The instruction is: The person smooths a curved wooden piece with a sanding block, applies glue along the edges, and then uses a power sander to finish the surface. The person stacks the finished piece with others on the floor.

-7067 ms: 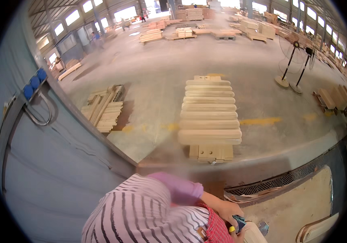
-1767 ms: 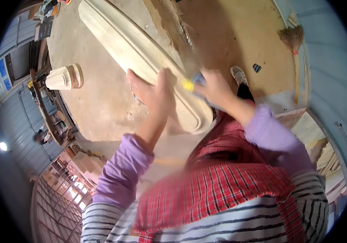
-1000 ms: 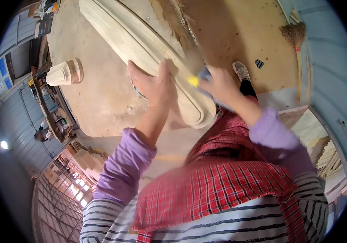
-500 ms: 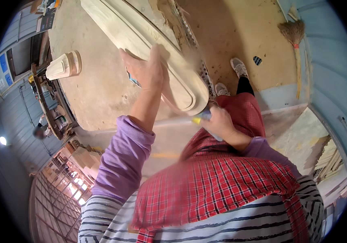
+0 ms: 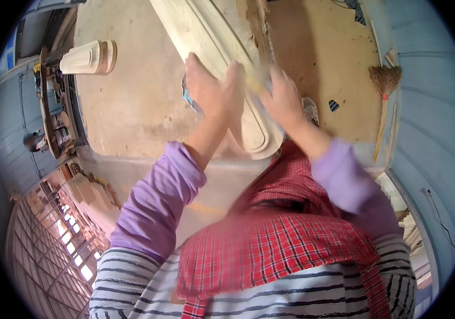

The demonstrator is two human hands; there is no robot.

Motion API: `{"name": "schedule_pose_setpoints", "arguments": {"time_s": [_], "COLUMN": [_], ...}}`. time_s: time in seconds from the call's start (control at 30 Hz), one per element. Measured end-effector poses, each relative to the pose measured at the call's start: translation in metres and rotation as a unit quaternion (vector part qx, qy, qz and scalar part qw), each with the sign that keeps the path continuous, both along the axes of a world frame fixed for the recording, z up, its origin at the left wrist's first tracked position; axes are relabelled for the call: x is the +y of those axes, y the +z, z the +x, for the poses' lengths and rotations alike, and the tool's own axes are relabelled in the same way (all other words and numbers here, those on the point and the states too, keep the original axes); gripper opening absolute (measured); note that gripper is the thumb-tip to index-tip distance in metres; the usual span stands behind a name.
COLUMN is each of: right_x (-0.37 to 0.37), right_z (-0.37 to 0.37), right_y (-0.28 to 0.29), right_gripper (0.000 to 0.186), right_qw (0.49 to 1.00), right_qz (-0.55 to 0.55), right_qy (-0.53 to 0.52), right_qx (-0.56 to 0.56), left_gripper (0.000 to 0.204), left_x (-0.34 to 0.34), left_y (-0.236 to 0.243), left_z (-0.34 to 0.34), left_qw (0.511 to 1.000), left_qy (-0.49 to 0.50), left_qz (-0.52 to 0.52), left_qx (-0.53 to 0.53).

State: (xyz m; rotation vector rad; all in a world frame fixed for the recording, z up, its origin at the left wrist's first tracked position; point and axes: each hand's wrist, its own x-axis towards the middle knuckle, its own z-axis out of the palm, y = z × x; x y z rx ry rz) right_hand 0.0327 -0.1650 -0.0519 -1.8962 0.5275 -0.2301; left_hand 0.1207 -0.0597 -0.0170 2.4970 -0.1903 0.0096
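Note:
A long pale wooden panel with a rounded near end and stepped, raised moulding lies at an angle on a tan worktable. My left hand grips it across its width, fingers by the left edge and thumb on top. Beside that hand, partly hidden, is a small blue-and-white thing. At the panel's right edge, my right hand is closed on a yellow pad-like thing, smeared by motion; its kind cannot be made out.
Another pale, round-ended wooden piece rests at the table's left. A cluttered shelf stands beyond that side. A broom leans by the blue wall at right. A dark patterned scrap lies on the brown surface.
My right hand has slid from the panel's rounded near end up along its right edge with the yellow thing. My left hand keeps its hold; the whole view has shifted somewhat.

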Motion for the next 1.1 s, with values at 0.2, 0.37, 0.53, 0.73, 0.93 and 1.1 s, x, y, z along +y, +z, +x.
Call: {"name": "schedule_pose_setpoints", "arguments": {"time_s": [0.2,0.37,0.53,0.73,0.93,1.1], "right_x": [0.007,0.011,0.000,0.021,-0.002,-0.001], "right_z": [-0.014,-0.041,0.053,-0.075,0.072,0.064], "right_y": [0.010,0.000,0.008,0.006,0.001,-0.008], "right_gripper": [0.035,0.029,0.027,0.041,0.042,0.048], "right_qw": [0.997,0.999,0.997,0.990,0.996,0.994], "right_qz": [0.041,-0.010,-0.066,0.078,-0.042,-0.064], "right_qy": [0.014,0.006,-0.046,-0.014,-0.070,-0.087], "right_qx": [0.061,0.033,-0.006,0.115,0.027,0.014], "left_gripper": [0.087,0.084,0.082,0.082,0.081,0.084], "left_x": [0.005,0.008,0.002,0.007,0.007,0.001], "left_y": [-0.007,-0.005,-0.001,-0.002,-0.003,-0.004], "left_z": [0.003,0.001,0.005,0.002,0.000,0.006], "left_qw": [0.997,0.997,0.999,1.000,0.999,0.999], "left_qy": [0.007,-0.013,-0.015,-0.011,-0.021,-0.024], "left_qz": [0.051,0.046,0.021,-0.002,0.020,-0.004], "left_qx": [-0.063,-0.058,-0.022,-0.001,-0.026,-0.027]}}
